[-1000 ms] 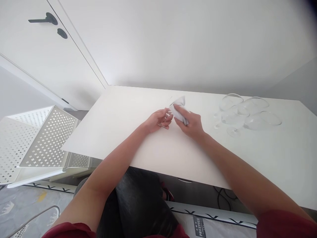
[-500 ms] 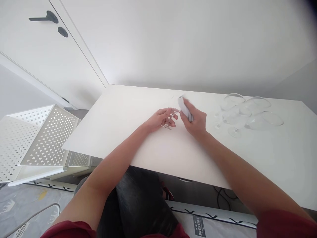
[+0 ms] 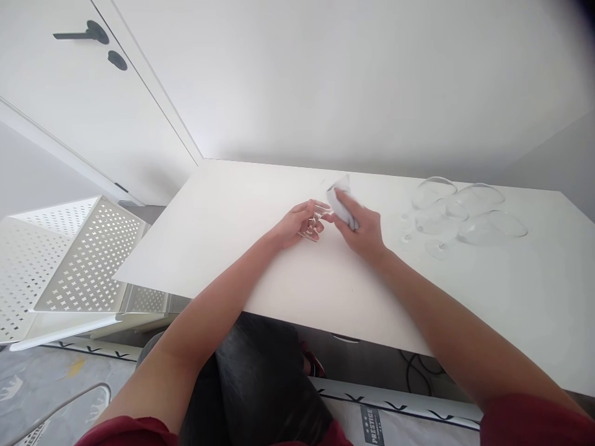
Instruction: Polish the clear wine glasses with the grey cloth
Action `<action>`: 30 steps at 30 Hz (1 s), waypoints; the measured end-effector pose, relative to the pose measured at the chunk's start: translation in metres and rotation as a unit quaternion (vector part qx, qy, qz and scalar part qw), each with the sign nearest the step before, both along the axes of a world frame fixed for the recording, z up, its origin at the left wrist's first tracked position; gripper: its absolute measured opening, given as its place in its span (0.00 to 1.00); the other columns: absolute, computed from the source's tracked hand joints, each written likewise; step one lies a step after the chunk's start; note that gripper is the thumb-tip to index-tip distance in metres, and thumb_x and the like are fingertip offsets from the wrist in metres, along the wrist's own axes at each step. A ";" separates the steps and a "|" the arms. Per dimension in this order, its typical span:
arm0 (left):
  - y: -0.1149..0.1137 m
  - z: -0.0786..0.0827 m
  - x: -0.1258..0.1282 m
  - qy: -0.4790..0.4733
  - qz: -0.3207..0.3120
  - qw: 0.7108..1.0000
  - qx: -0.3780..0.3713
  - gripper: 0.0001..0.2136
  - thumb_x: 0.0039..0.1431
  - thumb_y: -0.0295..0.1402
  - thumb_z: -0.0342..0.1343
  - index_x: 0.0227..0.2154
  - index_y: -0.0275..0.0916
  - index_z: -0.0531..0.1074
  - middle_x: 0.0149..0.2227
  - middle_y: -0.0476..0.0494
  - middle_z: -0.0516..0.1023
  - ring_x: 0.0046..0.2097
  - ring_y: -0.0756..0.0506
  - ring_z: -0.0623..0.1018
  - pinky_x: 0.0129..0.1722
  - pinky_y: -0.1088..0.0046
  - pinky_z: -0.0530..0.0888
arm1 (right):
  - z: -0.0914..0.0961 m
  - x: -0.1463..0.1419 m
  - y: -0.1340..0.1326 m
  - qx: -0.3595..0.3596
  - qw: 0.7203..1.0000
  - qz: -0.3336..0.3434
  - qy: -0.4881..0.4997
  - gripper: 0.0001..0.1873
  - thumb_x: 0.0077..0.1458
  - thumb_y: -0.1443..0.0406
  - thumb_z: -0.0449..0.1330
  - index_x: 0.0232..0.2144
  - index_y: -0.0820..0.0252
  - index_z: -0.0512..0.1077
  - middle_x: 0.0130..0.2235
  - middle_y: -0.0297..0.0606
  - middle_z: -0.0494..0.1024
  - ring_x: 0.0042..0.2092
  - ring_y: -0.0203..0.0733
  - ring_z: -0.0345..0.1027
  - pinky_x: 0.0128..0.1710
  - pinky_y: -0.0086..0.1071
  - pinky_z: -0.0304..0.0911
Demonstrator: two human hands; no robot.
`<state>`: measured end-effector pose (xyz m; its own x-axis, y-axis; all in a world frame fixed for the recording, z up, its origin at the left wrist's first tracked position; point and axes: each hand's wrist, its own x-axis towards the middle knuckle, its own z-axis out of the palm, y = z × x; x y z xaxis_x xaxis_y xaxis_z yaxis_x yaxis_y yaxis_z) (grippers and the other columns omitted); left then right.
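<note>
Head: wht table (image 3: 223, 214) nr door (image 3: 102, 105); L hand (image 3: 296, 224) grips glass (image 3: 317, 217), R hand (image 3: 364, 230) cloth (image 3: 341, 209).

Filmed off one head cam, pointing forward and down
Looking out over the lap (image 3: 260, 371) to left hand (image 3: 297, 224) and right hand (image 3: 365, 230) around mid-frame. Close enough to fill most of the width with the table (image 3: 223, 223), cutting off its near right corner. Reaching far enough to catch the wall (image 3: 325, 80) behind, plus the door (image 3: 69, 93), upper left.
</note>
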<state>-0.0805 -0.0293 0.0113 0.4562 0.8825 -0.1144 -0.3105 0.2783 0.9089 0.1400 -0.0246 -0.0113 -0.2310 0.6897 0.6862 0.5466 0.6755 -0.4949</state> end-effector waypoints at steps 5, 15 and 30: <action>0.000 0.002 0.001 -0.016 -0.004 1.000 -0.014 0.25 0.67 0.59 0.61 0.40 0.37 0.75 0.32 0.50 0.72 0.26 0.54 0.70 0.28 0.76 0.76 | -0.003 0.000 -0.002 -0.001 1.000 -0.007 -0.016 0.26 0.70 0.55 0.60 0.66 0.51 0.76 0.45 0.41 0.88 0.34 0.42 0.80 0.38 0.34 0.77; -0.004 0.006 0.001 -0.004 -0.057 0.998 -0.025 0.27 0.70 0.61 0.53 0.38 0.38 0.73 0.24 0.55 0.59 0.21 0.55 0.58 0.23 0.78 0.67 | -0.004 -0.003 -0.002 -0.006 1.000 0.009 -0.021 0.27 0.70 0.56 0.60 0.67 0.50 0.75 0.49 0.42 0.88 0.34 0.41 0.79 0.37 0.34 0.77; -0.002 0.005 0.000 -0.035 -0.034 0.998 -0.042 0.24 0.71 0.59 0.54 0.42 0.39 0.73 0.27 0.54 0.66 0.20 0.57 0.58 0.21 0.79 0.68 | 0.000 -0.004 -0.005 -0.024 1.000 0.000 -0.003 0.26 0.69 0.57 0.59 0.66 0.52 0.75 0.52 0.44 0.87 0.39 0.44 0.82 0.42 0.36 0.79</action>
<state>-0.0802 -0.0316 0.0158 0.5233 0.8383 -0.1531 -0.3502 0.3753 0.8582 0.1358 -0.0291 -0.0116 -0.2340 0.7221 0.6510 0.5500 0.6505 -0.5238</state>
